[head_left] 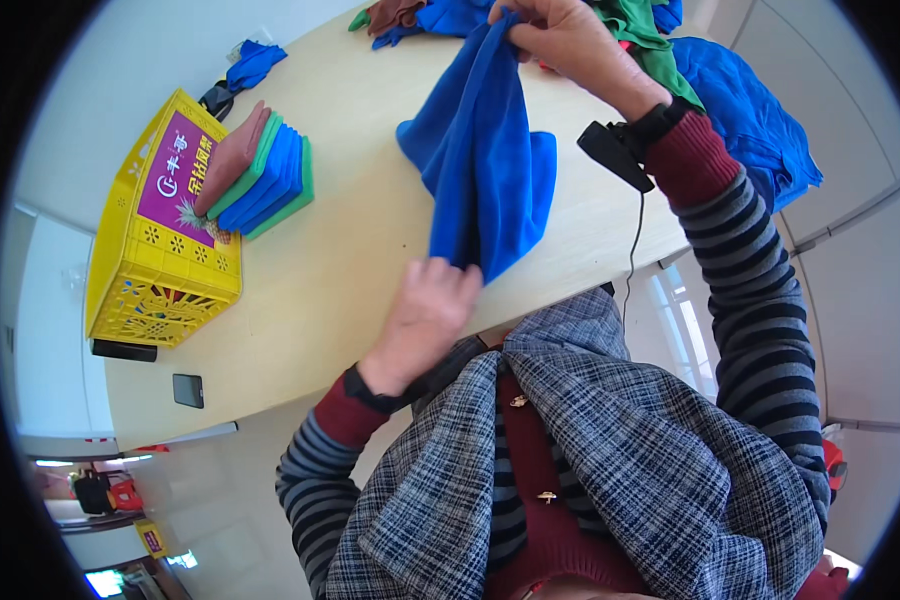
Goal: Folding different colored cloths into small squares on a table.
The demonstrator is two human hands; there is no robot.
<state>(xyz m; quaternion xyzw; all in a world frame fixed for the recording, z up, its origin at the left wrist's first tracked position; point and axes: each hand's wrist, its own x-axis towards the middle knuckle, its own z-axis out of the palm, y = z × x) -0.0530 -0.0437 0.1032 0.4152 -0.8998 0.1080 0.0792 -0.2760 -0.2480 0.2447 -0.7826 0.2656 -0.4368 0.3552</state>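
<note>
A blue cloth [490, 150] hangs in loose folds between my two hands over the pale tabletop. My right hand [565, 40], at the far side, pinches its gathered upper end. Closer to me, my left hand [428, 310] has its fingers curled at the cloth's lower edge; the fingertips are partly hidden and a little blurred. Left of the cloth stands a neat stack of folded cloths [270, 185], brown on top with green and blue below.
A yellow plastic crate [160, 275] stands at the table's left, beside the stack. Near the front edge lies a dark phone-like slab [188, 390]. Loose blue cloths [745, 120] heap up at the right, green ones [645, 50] at the back. A black device [615, 155] trails a cable.
</note>
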